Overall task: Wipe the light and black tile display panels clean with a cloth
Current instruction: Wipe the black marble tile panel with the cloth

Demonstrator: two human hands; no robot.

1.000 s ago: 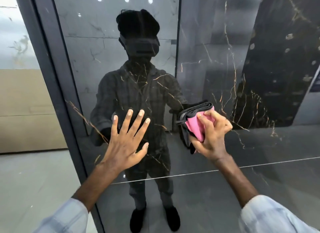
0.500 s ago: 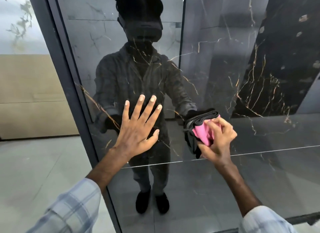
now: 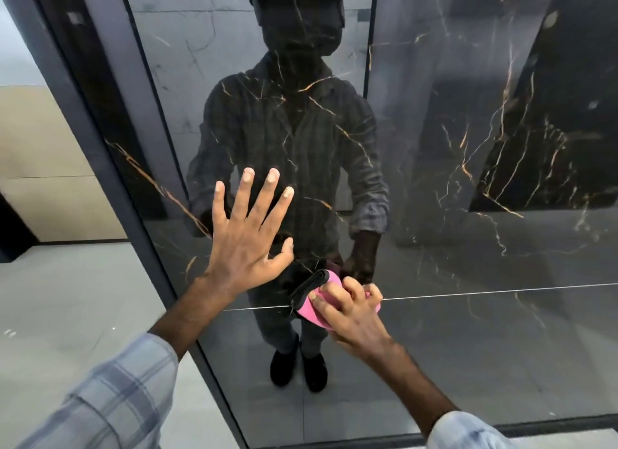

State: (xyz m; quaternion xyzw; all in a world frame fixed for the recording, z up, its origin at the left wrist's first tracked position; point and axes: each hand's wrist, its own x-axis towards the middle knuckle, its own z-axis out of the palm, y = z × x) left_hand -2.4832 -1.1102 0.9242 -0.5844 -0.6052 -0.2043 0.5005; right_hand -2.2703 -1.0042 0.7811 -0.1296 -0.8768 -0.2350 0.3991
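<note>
A glossy black tile panel (image 3: 468, 331) with gold veins stands upright in front of me and mirrors my body. My left hand (image 3: 247, 238) lies flat on it with fingers spread and straight. My right hand (image 3: 351, 315) grips a folded pink cloth (image 3: 309, 311) with a dark edge and presses it against the panel, just right of and below the left hand. My fingers cover most of the cloth.
A dark metal frame (image 3: 140, 254) runs along the panel's left edge. Left of it lie a grey tiled floor (image 3: 67, 315) and a beige wall panel (image 3: 40, 154). The panel's bottom rail (image 3: 535, 427) shows at lower right.
My right hand has slid the cloth down and to the left across the panel. The view has tilted downward. My left hand stays flat on the panel.
</note>
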